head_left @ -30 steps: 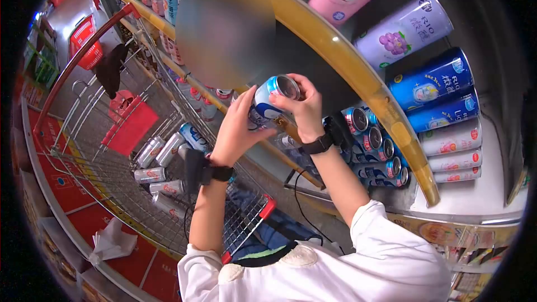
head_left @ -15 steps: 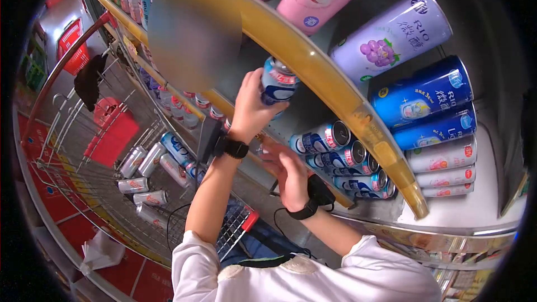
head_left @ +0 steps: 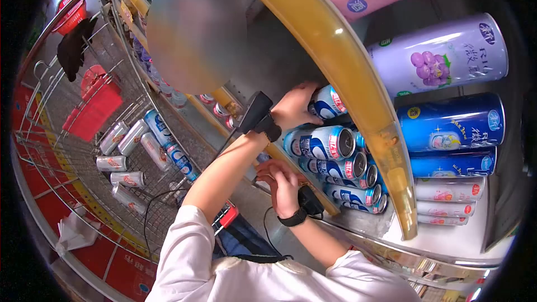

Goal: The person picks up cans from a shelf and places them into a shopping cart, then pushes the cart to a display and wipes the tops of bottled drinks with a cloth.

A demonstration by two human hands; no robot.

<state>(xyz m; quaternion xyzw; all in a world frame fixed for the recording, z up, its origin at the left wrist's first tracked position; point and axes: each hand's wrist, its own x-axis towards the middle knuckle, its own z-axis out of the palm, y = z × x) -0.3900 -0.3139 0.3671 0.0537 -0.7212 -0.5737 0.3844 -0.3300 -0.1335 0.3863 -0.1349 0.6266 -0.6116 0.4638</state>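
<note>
My left hand [head_left: 299, 106] reaches into the lower shelf, its fingers closed round a blue-and-silver drink can [head_left: 329, 102]. Part of that can is hidden behind the yellow shelf edge. Just below it lie several similar cans [head_left: 321, 143] on their sides, in a stacked row. My right hand [head_left: 283, 189] hangs in front of the shelf's lower lip, near the row but apart from it. Its fingers are loosely bent and apart, with nothing visible in them. Each wrist wears a black strap with a device.
A metal shopping cart [head_left: 42, 154] stands at the left, with several silver and blue cans inside and a red child seat [head_left: 94, 106]. The curved yellow shelf edge [head_left: 335, 31] crosses above my hands. Large purple [head_left: 442, 59] and blue cans [head_left: 450, 123] stand beyond it. A cable hangs near the cart.
My left hand has moved right and down with the can, from in front of the shelf to beside the row. The right hand has shifted slightly. The view has turned.
</note>
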